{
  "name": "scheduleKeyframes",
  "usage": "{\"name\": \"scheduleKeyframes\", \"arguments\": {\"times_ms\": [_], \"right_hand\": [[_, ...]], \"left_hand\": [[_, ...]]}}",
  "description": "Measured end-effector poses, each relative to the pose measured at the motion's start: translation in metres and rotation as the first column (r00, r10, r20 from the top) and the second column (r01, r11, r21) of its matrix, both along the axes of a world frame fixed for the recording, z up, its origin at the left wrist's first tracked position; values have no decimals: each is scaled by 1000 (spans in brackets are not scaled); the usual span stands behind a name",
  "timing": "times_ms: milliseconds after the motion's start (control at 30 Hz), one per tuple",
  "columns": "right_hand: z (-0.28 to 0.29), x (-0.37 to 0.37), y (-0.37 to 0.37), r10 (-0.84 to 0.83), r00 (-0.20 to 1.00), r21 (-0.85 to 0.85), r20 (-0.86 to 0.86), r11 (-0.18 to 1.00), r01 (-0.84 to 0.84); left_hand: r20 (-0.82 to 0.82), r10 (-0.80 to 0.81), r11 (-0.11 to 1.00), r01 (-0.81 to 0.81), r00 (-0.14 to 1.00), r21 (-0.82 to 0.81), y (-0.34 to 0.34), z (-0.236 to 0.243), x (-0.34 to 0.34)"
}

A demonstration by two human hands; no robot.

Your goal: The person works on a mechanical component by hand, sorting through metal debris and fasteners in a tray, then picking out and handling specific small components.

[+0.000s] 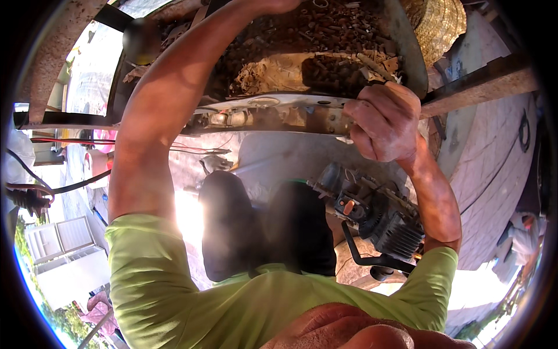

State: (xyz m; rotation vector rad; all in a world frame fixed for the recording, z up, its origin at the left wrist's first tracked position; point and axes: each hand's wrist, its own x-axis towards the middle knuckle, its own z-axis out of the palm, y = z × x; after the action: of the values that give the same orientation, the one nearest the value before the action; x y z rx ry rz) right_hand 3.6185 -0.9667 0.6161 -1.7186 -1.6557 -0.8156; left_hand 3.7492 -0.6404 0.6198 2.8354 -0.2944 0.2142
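My left arm stretches far forward over a heap of rusty bolts and small metal parts [325,29]. My left hand [278,4] is cut off by the upper edge, so its fingers are hidden. Closed at the right end of a long, worn metal rim [279,121] is my right hand [383,119], its fingers curled round it. White and rust-brown patches mark the rim, which runs along the near side of the heap. Just behind it lies a torn, crumpled tan sheet [270,72] among the parts.
A small finned engine [389,221] with a bent black lever stands low, right of my knees. Rusty frame bars [482,87] flank the heap. Cables [75,141] cross at the left. A woven straw item [436,29] sits at the far right, a white cabinet [64,244] lower left.
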Motion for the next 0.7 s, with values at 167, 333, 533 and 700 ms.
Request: {"name": "scheduleKeyframes", "arguments": {"times_ms": [167,333,533,700], "right_hand": [[-1,0,1,4,1000,1,3,1000,-4],[1,-1,0,-4,1000,-17,-6,1000,4],[0,1,-2,-3,1000,-11,-3,1000,3],[6,0,6,34,999,7,5,999,-34]], "left_hand": [[-306,-45,999,51,951,10,-39,25,-17],[-282,-410,898,329,867,-293,-65,27,-34],[-216,-504,472,57,836,-880,-68,41,-48],[-221,-150,944,73,964,-322,-32,69,-52]]}}
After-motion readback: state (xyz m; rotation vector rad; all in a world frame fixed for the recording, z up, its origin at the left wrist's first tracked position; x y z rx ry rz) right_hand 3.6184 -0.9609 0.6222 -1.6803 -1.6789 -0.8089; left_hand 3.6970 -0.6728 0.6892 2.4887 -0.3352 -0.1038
